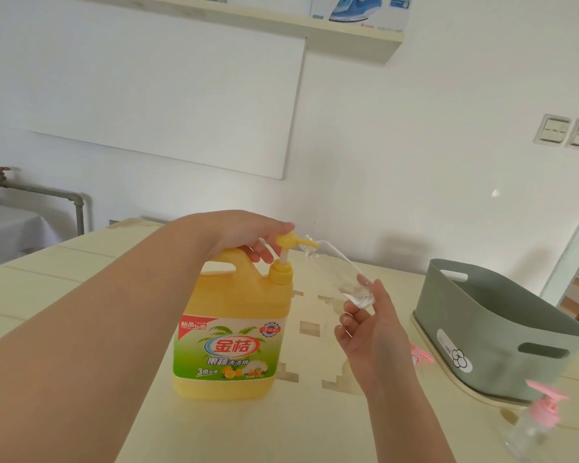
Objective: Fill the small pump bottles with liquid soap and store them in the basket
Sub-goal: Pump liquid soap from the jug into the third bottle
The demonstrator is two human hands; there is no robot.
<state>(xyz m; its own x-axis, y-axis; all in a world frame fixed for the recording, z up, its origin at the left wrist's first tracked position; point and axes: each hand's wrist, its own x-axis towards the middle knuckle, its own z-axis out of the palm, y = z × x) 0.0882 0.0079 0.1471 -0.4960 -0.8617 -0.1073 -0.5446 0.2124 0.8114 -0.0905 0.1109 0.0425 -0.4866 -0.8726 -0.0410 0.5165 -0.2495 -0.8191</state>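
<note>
Left hand (248, 235) clasps the pump (286, 242) of the yellow jug (231, 312). Right hand (371, 332), at the jug's 3 o'clock, pinches a tilted clear bottle (341, 274), mouth at the spout, a little liquid at its base. Basket (482, 332) lies farther out at 3 o'clock, a second bottle (532, 426) at 5.

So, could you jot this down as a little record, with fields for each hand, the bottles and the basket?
Left: left hand grips the pump head of the yellow soap jug
Right: right hand holds the small clear bottle by its base, tilted, mouth at the spout
Fill: a little clear liquid at its bottom
Basket: grey-green basket on the table, no bottle visible inside
Other bottle: pink-pump bottle standing in front of the basket
Loose part: pink pump top lying beside the basket
</note>
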